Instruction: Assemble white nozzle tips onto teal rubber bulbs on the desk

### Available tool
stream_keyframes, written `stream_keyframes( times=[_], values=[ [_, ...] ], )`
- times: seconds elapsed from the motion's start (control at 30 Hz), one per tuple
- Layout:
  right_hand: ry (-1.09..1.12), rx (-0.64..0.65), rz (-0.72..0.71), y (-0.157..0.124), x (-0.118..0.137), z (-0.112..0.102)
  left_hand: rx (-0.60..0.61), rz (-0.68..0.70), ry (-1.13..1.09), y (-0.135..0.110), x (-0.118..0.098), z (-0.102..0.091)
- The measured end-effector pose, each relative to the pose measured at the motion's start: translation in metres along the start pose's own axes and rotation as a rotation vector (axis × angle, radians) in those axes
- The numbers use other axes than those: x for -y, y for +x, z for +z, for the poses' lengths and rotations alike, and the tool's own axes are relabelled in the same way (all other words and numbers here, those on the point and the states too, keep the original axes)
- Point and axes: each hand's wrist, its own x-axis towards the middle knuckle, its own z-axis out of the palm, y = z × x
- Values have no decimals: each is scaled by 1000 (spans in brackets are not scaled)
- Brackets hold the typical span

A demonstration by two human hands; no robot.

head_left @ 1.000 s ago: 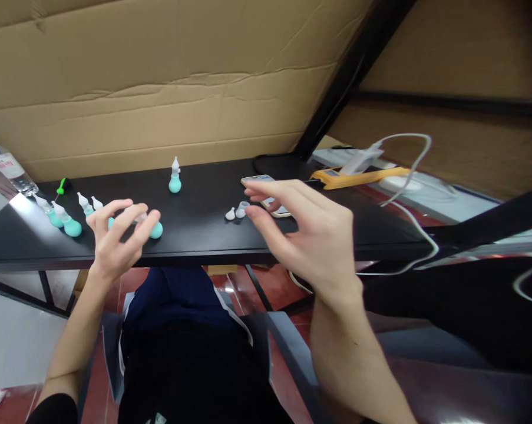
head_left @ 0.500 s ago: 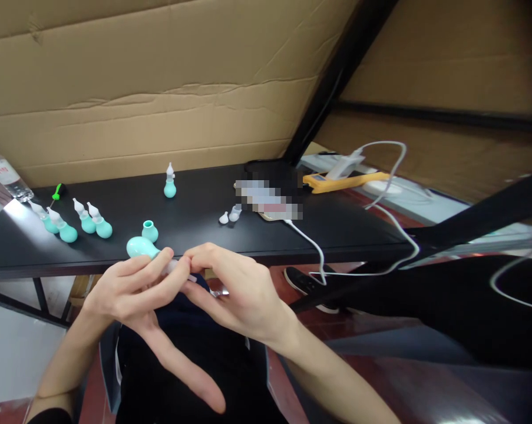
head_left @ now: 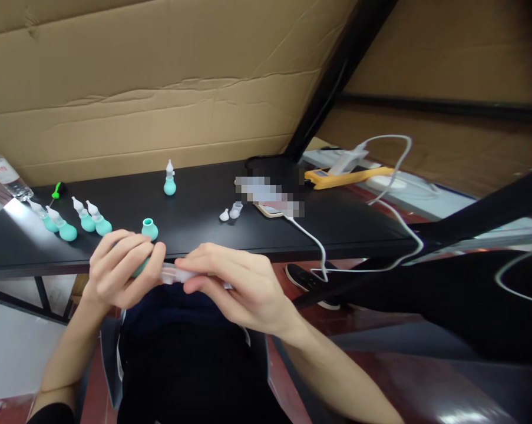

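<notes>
My left hand [head_left: 119, 268] is closed around the teal bulb of a nasal aspirator [head_left: 169, 273], whose clear middle section sticks out to the right. The fingertips of my right hand [head_left: 243, 285] pinch the white tip at its other end. Both hands are just off the table's front edge. Beyond my left fingers stands an open teal bulb [head_left: 149, 229] without a nozzle. Farther back, one assembled aspirator [head_left: 169, 179] is upright. Several more teal aspirators [head_left: 98, 221] stand or lean at the left. A small white tip [head_left: 224, 215] and a clear connector [head_left: 236, 210] lie right of centre.
On the black table [head_left: 195, 218] a phone [head_left: 272, 210] lies with a white cable [head_left: 312, 242]. At the left are a water bottle [head_left: 7, 174] and a green-handled tool [head_left: 56, 191]. A yellow device [head_left: 352, 177] is behind right. A person's dark-clothed leg [head_left: 425, 294] extends at right.
My left fingers, spread before, have wrapped around the bulb, and its thumb has come in. My right hand now pinches the tip, with the clear section showing between the hands.
</notes>
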Motion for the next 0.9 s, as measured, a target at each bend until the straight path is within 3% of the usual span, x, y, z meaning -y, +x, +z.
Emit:
stream_keyframes(
  times=[0.2,0.33,0.4,0.47,0.53,0.6,0.73,0.9],
  values=[
    [289,72,99,3,-27,-12,134,117,11,9,1,0],
    [464,-56,284,3,-42,-26,175,77,-50,5,3,-1],
    [298,-173,466,1,-47,-37,161,38,-75,2,6,-2],
    [-8,-220,615,-2,-54,-48,145,7,-78,1,10,-3],
    [-302,-135,697,-6,-64,-55,143,-7,-61,1,13,-4],
    [-493,31,752,-11,-76,-58,153,-11,-39,3,14,-4],
    [-625,268,811,-18,-96,-51,175,-24,-20,7,14,-4],
    [-665,282,855,-18,-94,-48,171,-48,4,7,15,-4]
  ],
)
